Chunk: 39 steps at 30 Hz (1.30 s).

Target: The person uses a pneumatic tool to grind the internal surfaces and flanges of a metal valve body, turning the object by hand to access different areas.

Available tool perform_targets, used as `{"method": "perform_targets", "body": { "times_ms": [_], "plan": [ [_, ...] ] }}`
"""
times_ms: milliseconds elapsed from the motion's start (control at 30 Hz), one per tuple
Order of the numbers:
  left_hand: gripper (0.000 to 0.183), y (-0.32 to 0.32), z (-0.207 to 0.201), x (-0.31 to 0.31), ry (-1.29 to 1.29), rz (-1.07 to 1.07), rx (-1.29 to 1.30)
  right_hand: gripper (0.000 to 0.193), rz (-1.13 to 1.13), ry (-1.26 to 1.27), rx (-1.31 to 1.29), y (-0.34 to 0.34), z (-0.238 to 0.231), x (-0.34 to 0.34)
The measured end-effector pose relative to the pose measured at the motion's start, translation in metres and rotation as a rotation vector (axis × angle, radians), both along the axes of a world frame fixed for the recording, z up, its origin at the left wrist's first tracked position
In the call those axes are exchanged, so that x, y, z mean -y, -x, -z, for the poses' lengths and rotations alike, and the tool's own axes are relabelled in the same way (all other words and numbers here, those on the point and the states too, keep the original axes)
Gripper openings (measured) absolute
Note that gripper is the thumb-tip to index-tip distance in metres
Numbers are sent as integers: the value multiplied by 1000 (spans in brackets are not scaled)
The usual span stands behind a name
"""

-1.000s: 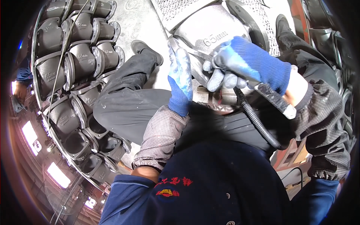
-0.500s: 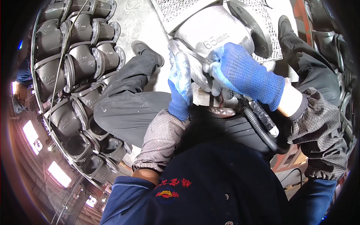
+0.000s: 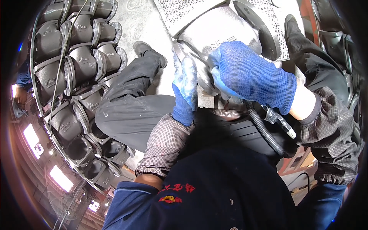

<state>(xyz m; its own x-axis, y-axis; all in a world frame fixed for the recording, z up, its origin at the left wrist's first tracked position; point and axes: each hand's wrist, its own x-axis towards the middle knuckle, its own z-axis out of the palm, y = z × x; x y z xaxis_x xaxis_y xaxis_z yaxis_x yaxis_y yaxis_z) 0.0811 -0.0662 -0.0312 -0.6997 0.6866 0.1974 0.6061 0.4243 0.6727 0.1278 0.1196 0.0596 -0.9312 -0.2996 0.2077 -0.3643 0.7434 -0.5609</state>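
Note:
In front of me a grey cast-metal pipe fitting (image 3: 222, 28) with flanged ends lies tilted on a work surface. My left hand (image 3: 185, 84), in a blue knit glove with a pale, worn palm, is closed on the left edge of its near flange. My right hand (image 3: 253, 74), gloved the same way, is wrapped round a hand tool close to the flange's opening. Most of the tool hides under the glove; its black corrugated hose (image 3: 260, 130) and a plastic-wrapped tail piece (image 3: 281, 124) show below the hand. The tool's working tip is hidden.
Several similar grey fittings (image 3: 82, 61) stand stacked in a rack at the left, with a thin cable (image 3: 63, 57) across them. More castings (image 3: 333, 44) are at the right edge. Metal mesh (image 3: 174, 11) lies behind the fitting. Another person's hand (image 3: 21, 97) shows at far left.
My right hand has turned and shifted slightly right, covering more of the tool and part of the raised lettering. The tool's tail has swung a little right. My left hand barely moves.

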Motion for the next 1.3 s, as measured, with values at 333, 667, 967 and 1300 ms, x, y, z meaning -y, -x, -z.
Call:
{"method": "perform_targets", "body": {
  "times_ms": [333, 667, 967, 1300],
  "plan": [
    [42, 6, 0, -1, -120, 9, 248, 21, 45, 64, 247, 0, 10, 2],
    [40, 0, 9, 1, -178, -165, 404, 23, 66, 315, 430, 4, -4, -6],
    [40, 4, 41, 18, -91, 36, -166, 24, 81, 206, 265, -3, 5, 0],
    [36, 1, -3, -3, -121, 6, 0, 21, -55, 352, 286, 4, 0, -17]
  ]
}}
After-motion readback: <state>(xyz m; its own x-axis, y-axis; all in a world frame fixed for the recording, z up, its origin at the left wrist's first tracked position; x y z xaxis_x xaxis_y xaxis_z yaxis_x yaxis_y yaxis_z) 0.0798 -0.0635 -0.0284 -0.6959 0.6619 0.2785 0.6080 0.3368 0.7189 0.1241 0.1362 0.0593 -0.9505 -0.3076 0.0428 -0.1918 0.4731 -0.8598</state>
